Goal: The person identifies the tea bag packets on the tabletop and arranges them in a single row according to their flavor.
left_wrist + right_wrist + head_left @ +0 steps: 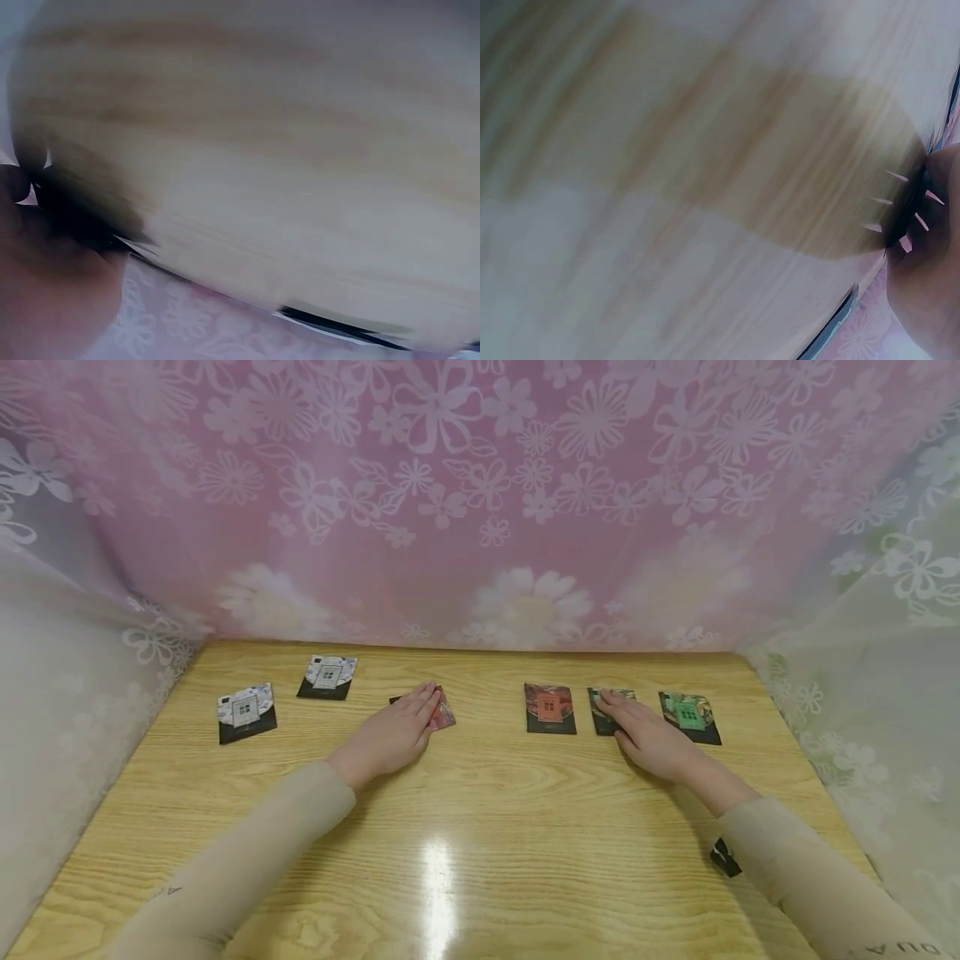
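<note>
My left hand (pixel 393 735) lies with extended fingers over a flat packet with a pink-red print (pixel 442 714), covering most of it. Over on the right, my right hand (pixel 652 739) rests its fingers on a black-and-green packet (pixel 602 723). Close beside that hand is another green-labelled packet (pixel 690 717), and to its left lies a red-labelled packet (pixel 551 708). In the left wrist view the left hand (pixel 60 292) appears at the lower left edge; the right hand (pixel 930 285) shows at the right edge of the right wrist view.
Two white-and-black packets, one nearer (pixel 247 713) and one farther back (pixel 327 677), lie at the left of the wooden table (pixel 480 827). Pink floral cloth (pixel 480 527) hangs along the back edge, with pale curtains at both sides. A small black item (pixel 725 858) shows beside the right sleeve.
</note>
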A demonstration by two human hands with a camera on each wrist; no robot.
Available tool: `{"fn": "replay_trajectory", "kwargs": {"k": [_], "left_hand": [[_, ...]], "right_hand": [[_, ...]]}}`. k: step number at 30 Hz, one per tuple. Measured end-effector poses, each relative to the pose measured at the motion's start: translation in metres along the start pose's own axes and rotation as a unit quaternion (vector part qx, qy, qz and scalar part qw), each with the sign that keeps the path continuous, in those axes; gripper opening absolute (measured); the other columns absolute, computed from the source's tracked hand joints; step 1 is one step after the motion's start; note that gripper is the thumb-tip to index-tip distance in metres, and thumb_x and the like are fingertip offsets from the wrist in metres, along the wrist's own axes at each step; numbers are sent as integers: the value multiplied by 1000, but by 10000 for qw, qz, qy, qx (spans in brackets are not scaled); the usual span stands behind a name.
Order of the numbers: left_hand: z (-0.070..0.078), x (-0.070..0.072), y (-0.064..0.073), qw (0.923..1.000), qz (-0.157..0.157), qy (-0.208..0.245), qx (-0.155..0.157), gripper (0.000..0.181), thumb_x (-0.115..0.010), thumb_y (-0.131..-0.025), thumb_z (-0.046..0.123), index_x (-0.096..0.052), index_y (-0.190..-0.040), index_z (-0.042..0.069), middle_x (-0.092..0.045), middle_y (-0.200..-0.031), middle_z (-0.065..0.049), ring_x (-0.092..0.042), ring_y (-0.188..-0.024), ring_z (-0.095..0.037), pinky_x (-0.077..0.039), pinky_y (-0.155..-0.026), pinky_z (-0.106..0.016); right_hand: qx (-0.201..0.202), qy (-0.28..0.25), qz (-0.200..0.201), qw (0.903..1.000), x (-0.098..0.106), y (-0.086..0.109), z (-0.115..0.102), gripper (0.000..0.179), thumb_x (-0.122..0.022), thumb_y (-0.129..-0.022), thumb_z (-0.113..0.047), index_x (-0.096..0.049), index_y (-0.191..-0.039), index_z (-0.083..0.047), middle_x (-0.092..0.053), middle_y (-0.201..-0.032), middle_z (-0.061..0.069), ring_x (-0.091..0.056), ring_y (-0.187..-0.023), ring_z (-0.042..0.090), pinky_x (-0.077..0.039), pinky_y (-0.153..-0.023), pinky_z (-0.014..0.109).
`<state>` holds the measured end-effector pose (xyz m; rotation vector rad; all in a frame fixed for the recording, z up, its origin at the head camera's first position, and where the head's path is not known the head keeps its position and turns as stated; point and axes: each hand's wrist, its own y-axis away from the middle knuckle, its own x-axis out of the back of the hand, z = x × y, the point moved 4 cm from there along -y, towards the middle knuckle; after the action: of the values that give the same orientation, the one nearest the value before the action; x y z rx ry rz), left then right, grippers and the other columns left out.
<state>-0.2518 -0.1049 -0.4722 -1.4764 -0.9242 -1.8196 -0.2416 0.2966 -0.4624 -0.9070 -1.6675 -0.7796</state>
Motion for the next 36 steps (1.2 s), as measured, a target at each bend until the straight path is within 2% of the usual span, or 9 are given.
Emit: {"fn": "replay_trajectory", "kwargs": {"k": [6, 12, 16, 20, 24, 29, 33, 36], "left_hand": [[17, 1, -26, 9997, -137, -170, 109, 64, -30, -117, 33, -14, -169, 0, -10, -179, -16, -10, -168, -30, -17, -138, -43], [38, 1, -45, 9987, -212, -468, 34, 63, -29, -117, 34, -15, -170, 1, -12, -179, -15, -12, -168, -28, -18, -138, -40], [51, 2, -51, 9981, -212, -577, -17, 64, -30, -117, 34, -17, -169, 0, -15, -179, -15, -15, -167, -28, -19, -138, -40], [55, 8, -51, 9983, -174, -558, -27, 65, -35, -116, 34, -18, -169, -1, -16, -178, -17, -17, -167, -29, -21, -137, -41], [46, 13, -52, 9981, -20, -557, -249, 66, -41, -115, 33, -20, -169, 0, -17, -177, -18, -19, -166, -31, -22, -137, -44], [20, 18, -55, 9961, 180, -539, -677, 66, -48, -114, 30, -22, -171, 10, -15, -179, -14, -19, -166, -32, -21, -137, -45], [7, 20, -56, 9898, 126, -924, -1078, 67, -47, -114, 33, -18, -172, 16, -12, -180, -10, -17, -167, -29, -19, -137, -45], [4, 21, -57, 9803, 85, -1381, -1407, 65, -41, -115, 37, -16, -173, 19, -12, -181, -6, -14, -168, -26, -16, -138, -45]], "right_hand": [[-7, 2, 3, 10000, 0, 0, 0, 58, -51, -110, -6, -35, -165, -2, -27, -174, 23, -27, -159, 47, -30, -127, 67], [-16, 13, 18, 10000, 1, 0, 0, 58, -52, -110, -6, -35, -165, -2, -27, -174, 24, -27, -159, 47, -29, -128, 67], [27, -11, 30, 10000, 1, 0, -1, 58, -52, -110, -6, -36, -165, -1, -28, -173, 24, -27, -159, 48, -29, -127, 67], [54, -9, 34, 10000, -1, 0, 1, 57, -52, -110, -7, -35, -165, -2, -28, -174, 24, -27, -159, 47, -29, -128, 67], [39, 28, 23, 10000, -2, 1, 3, 58, -51, -111, -7, -34, -166, -3, -27, -174, 22, -26, -160, 46, -29, -128, 66], [31, 7, 25, 10000, -1, 1, 4, 58, -51, -111, -7, -34, -166, -4, -27, -174, 22, -26, -160, 46, -28, -128, 67], [52, 8, 18, 10000, -2, 1, 4, 58, -51, -111, -7, -34, -166, -4, -27, -174, 22, -26, -160, 46, -28, -128, 67], [85, -11, 31, 10000, -2, 0, 4, 58, -51, -111, -7, -34, -166, -4, -28, -174, 22, -27, -160, 46, -28, -128, 67]]}}
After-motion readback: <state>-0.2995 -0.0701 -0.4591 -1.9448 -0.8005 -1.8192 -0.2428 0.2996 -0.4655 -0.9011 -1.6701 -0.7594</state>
